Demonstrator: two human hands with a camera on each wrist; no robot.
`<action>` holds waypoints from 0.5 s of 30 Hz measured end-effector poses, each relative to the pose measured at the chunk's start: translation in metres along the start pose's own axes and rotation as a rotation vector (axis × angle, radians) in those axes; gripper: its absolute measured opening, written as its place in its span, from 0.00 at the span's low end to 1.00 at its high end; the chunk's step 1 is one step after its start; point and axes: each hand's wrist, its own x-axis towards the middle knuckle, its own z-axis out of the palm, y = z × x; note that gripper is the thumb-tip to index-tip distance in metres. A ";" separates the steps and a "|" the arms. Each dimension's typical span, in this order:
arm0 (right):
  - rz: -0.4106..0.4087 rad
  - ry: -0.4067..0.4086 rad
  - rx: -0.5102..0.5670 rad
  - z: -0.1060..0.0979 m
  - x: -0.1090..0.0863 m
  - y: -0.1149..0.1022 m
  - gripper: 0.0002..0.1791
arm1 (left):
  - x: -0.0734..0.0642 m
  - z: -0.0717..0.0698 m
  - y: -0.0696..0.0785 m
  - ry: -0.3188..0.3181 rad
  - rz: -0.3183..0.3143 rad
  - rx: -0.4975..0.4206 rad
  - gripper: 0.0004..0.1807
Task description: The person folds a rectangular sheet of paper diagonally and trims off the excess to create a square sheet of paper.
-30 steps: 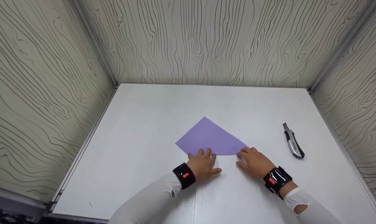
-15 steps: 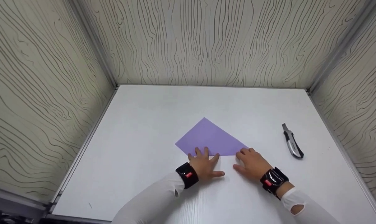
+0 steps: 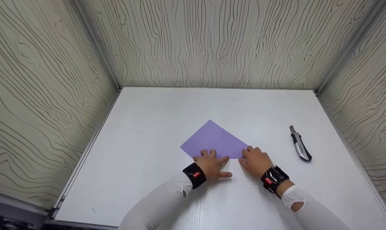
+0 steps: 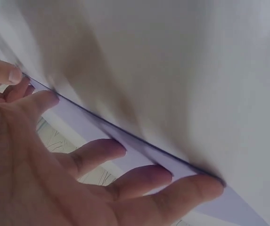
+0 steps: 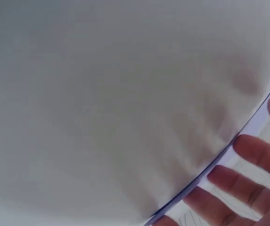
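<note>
On purple paper (image 3: 211, 136) | left hand (image 3: 211, 165) splayed | right hand (image 3: 256, 162) at right corner

L+R fingers (image 3: 224, 160) on purp. ppr (image 3: 212, 137), knife (image 3: 300, 144) R

One flat purple paper sheet (image 3: 210, 137), one silver-and-black utility knife (image 3: 301, 146), one white rectangular tabletop (image 3: 148, 127), two bare hands (image 3: 211, 166) (image 3: 256, 162), two shiny black wristbands (image 3: 195, 175) (image 3: 273, 180), two white cloth sleeves (image 3: 161, 201) (image 3: 317, 210) and three cream wood-grain-patterned wall panels (image 3: 36, 95) (image 3: 212, 41) (image 3: 376, 95) are showing.
</note>
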 end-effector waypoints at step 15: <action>0.012 0.017 -0.056 0.015 0.025 -0.003 0.23 | 0.001 0.004 0.002 0.008 0.001 0.055 0.50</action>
